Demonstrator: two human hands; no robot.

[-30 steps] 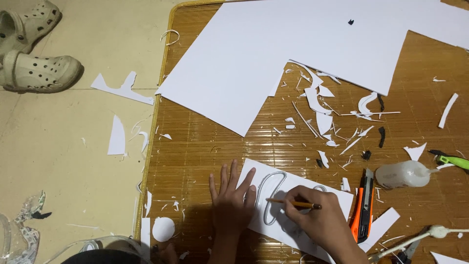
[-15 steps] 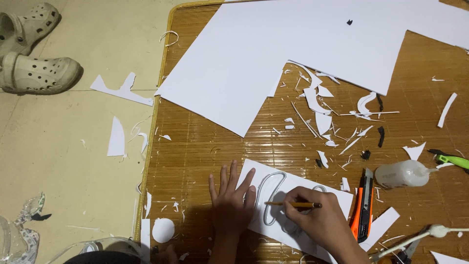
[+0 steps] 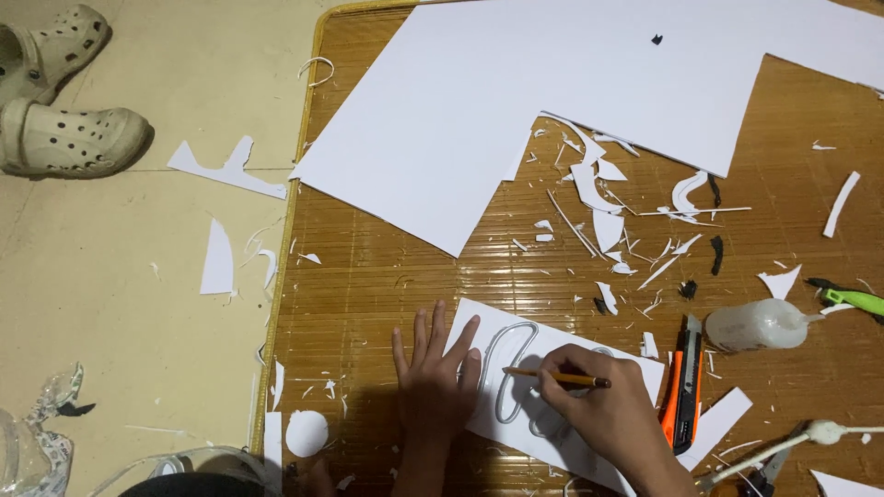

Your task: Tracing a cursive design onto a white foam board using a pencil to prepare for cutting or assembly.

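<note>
At the bottom centre of the frame a small white card strip is pinned flat on the bamboo mat by the left hand, fingers spread and pressed down, nothing gripped. Just right of it, the right hand is closed around a yellow pencil, whose tip is set at the middle of the strip. A looping outline is already drawn on the strip: one tall loop is complete, while the part under the right hand is hidden, so how much remains to be traced cannot be told. The strip is judged not yet cut along that outline, its edges being straight. Just beside the right hand an orange utility knife lies untouched, with a clear glue bottle above it and a green-handled tool at the right edge. A small white disc is seen at lower left, already cut. Further up, at mid frame, many white paper scraps are scattered, so earlier cutting is judged done. At the top, a large white sheet with a stepped cut-away is spread. Off the mat, at upper left, beige clogs and loose offcuts lie on the floor.
</note>
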